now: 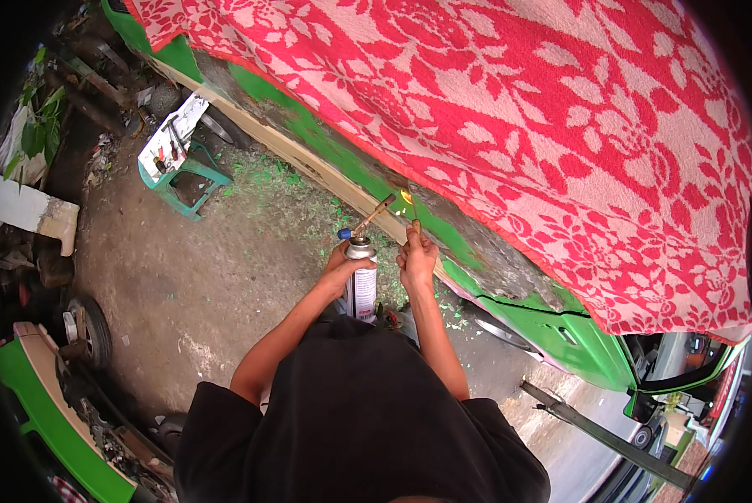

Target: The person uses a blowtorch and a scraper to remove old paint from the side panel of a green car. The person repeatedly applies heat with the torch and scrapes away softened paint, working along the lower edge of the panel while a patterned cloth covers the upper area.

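My left hand point(341, 263) is wrapped round the neck of a white gas canister point(361, 289). A blow torch point(376, 216) with a blue knob is fitted on top, its nozzle tilted up toward the side of a green vehicle point(367, 178). Just past the nozzle, a yellow-orange glow point(406, 196) shows against the panel. My right hand point(417, 254) is closed on a thin, scraper-like tool point(416, 215), whose tip is at the panel beside the glow. Part of the panel there is bare and greyish, with green paint around it. The tool's exact kind is too small to tell.
A red and pink floral blanket point(510, 126) drapes over the vehicle. Green paint flakes point(296, 197) litter the concrete floor. At the left, a green plastic stool point(187, 180) bears hand tools on a white sheet. A wheel point(93, 331) and a removed green panel point(57, 419) lie lower left.
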{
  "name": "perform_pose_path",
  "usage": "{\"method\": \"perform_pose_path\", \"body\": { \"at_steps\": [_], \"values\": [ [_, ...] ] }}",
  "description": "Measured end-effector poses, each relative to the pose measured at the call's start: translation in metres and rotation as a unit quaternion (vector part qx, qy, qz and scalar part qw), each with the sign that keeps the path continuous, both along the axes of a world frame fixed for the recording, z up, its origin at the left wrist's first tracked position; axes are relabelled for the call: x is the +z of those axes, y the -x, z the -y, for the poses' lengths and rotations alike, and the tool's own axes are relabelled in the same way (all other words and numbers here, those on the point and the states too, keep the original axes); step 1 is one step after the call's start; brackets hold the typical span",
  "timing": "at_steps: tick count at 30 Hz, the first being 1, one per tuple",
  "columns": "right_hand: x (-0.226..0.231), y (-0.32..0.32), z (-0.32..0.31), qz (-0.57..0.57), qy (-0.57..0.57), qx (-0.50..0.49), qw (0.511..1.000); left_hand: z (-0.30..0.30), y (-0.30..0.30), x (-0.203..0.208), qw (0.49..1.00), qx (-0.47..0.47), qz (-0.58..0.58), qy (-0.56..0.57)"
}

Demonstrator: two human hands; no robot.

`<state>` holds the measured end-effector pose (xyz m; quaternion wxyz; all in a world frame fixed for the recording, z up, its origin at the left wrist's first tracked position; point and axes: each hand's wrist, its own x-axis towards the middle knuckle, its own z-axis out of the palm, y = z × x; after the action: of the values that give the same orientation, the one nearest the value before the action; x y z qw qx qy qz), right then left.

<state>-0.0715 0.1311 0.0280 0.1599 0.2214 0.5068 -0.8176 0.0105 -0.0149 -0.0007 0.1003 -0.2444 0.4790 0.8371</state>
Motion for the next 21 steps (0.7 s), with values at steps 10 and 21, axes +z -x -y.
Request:
{"method": "perform_pose_path", "body": {
  "at_steps": [10, 21],
  "values": [
    [-0.005, 0.004, 0.015, 0.000, 0.001, 0.000, 1.000, 0.016, -0.006, -0.003, 1.000, 0.011, 0.004, 0.015],
    [0.003, 0.003, 0.025, -0.012, -0.031, -0.023, 0.999, 0.029, -0.013, 0.003, 0.999, 0.025, 0.000, 0.020]
  ]
}}
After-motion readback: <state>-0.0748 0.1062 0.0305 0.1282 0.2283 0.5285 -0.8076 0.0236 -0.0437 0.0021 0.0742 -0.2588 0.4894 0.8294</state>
